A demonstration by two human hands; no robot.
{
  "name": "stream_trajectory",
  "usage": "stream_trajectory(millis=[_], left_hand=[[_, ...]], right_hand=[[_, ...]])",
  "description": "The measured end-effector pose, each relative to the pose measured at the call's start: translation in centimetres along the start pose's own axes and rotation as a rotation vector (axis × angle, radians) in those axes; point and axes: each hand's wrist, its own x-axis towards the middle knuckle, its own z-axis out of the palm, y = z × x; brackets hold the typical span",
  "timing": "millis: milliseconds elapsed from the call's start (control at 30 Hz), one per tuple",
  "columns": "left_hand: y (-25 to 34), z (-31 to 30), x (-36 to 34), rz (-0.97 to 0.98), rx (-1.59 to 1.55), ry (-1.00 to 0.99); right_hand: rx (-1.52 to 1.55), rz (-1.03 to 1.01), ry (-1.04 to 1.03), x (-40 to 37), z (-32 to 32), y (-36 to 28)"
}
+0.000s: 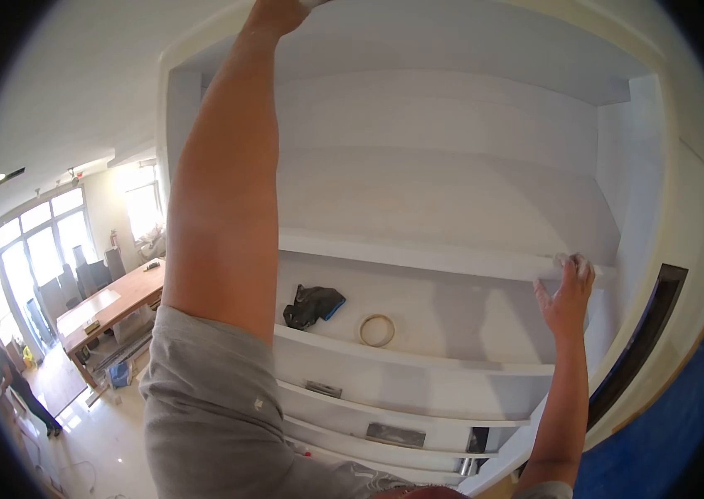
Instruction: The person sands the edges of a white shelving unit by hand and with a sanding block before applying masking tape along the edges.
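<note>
My left arm stretches up past a white built-in shelf unit (443,116). At the top edge of the view my left hand (284,15) is partly cut off, near the unit's upper frame, and its fingers do not show clearly. A whitish bit lies at that hand, too small to name. Lower right, my right hand (566,295) is closed over the front edge of a white shelf (418,256), with pale dust on its fingertips. On the shelf below sit a dark cloth-like item (315,306) and a roll of tape (377,330).
Flat grey tools or plates (396,435) lie on lower shelves. A long wooden table (111,303) stands to the left by bright windows, with another person (24,387) beyond it. A blue panel (659,416) is at the right.
</note>
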Motion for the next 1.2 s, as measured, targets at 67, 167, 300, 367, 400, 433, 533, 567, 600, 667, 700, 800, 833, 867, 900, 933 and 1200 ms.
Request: stream_trajectory(millis=[67,167,300,367,400,433,533,567,600,667,700,800,833,867,900,933,1200], left_hand=[[0.3,-0.8,-0.4,-0.050,-0.043,-0.042],[3.0,0.9,0.2,0.091,-0.021,-0.029],[2.4,0.3,-0.3,0.032,0.011,-0.003],[0.5,-0.2,-0.2,-0.041,0.025,0.016],[0.8,0.0,0.1,-0.005,0.005,0.008],[0.9,0.3,0.2,0.028,-0.014,-0.002],[2.3,0.7,0.3,0.071,0.001,-0.017],[2.7,0.6,0.1,0.072,0.019,-0.020],[1.9,0.5,-0.1,0.028,0.030,-0.016],[0.2,-0.3,-0.1,-0.045,0.050,0.001],[-0.1,-0.6,-0.1,-0.051,0.043,-0.005],[0.7,-0.3,-0.1,-0.032,0.016,-0.028],[2.5,0.2,-0.1,-0.003,0.006,-0.034],[4.0,0.7,-0.1,0.027,-0.005,-0.041],[4.9,1.1,0.2,0.044,-0.011,-0.051],[5.6,1.5,0.6,0.060,-0.020,-0.059],[12.3,2.9,0.5,0.091,-0.062,-0.091]], right_hand=[[0.018,0.004,-0.002,-0.1,0.1,0.1],[0.010,-0.025,0.007,-0.1,0.3,0.3],[0.019,-0.024,0.008,-0.1,0.2,0.4],[0.027,-0.006,0.004,-0.1,0.2,0.3],[0.042,0.002,-0.007,-0.1,0.1,0.3],[0.056,0.009,-0.022,-0.1,-0.1,0.2],[0.050,0.002,-0.010,0.0,0.0,0.1],[0.040,-0.007,0.000,0.0,0.1,0.1],[0.025,-0.009,0.002,-0.1,0.1,0.1],[-0.005,-0.003,0.023,-0.1,0.3,0.3],[0.017,0.002,0.009,-0.1,0.2,0.3],[0.058,0.011,-0.016,0.1,-0.1,0.2],[0.058,0.006,-0.009,0.0,-0.1,0.2],[0.056,0.003,-0.004,0.0,0.0,0.2],[0.059,0.014,-0.003,-0.1,0.1,0.2],[0.059,0.023,-0.003,0.0,0.3,0.2],[0.069,0.035,0.000,0.2,0.0,0.3]])
